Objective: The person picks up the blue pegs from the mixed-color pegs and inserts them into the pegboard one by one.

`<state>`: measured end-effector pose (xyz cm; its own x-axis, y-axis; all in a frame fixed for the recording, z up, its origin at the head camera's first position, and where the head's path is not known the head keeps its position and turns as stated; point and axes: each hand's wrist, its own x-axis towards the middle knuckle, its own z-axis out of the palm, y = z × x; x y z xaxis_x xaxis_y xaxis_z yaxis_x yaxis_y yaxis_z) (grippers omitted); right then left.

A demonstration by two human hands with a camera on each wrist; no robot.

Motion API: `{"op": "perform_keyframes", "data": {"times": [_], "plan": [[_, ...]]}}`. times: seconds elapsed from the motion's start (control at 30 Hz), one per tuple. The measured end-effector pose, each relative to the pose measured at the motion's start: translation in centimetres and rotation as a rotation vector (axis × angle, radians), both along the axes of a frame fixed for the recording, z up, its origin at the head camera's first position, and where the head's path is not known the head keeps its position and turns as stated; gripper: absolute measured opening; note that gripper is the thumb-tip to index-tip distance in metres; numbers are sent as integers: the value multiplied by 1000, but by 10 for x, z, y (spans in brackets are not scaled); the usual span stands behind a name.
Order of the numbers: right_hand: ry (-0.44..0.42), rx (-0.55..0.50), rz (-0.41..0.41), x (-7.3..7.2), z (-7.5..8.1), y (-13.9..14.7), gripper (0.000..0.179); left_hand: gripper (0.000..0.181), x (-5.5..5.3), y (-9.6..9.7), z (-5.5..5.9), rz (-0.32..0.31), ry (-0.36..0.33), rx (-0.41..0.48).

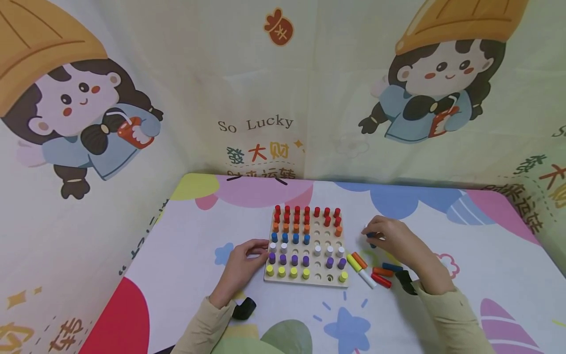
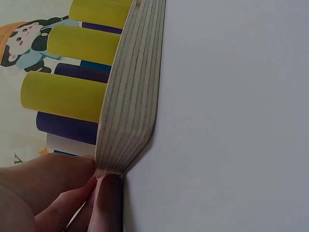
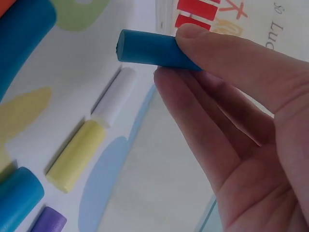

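Observation:
A wooden pegboard [image 1: 305, 282] stands on the table, filled with rows of red, orange, blue, white, purple and yellow pegs. Several holes towards its right side are bare. My left hand [image 1: 240, 265] grips the board's left edge; in the left wrist view its thumb and fingers [image 2: 108, 200] meet at the board's corner. Right of the board, my right hand [image 1: 395, 240] holds a blue peg [image 3: 145, 48] between thumb and fingers, above the table. The peg's far end is hidden in the grasp.
Loose pegs lie right of the board: a yellow peg [image 1: 353, 262], a white peg [image 1: 367, 279], an orange peg [image 1: 382, 272], a red peg [image 1: 381, 280] and a blue peg [image 1: 392, 267] among them. A patterned cloth [image 1: 199, 221] covers the table; a printed curtain [image 1: 247, 73] hangs behind.

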<state>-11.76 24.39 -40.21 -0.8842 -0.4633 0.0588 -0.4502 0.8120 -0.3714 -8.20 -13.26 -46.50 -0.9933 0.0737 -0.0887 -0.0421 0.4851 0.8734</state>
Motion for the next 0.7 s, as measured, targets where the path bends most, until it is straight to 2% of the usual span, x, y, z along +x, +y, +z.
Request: {"op": "perform_keyframes", "data": {"times": [0.33, 0.7], "plan": [[57, -48, 54, 3, -2, -6, 20, 30, 0, 0, 1, -7, 4, 10], [79, -109, 41, 3, -6, -18, 21, 31, 0, -1, 0, -2, -7, -3]]}}
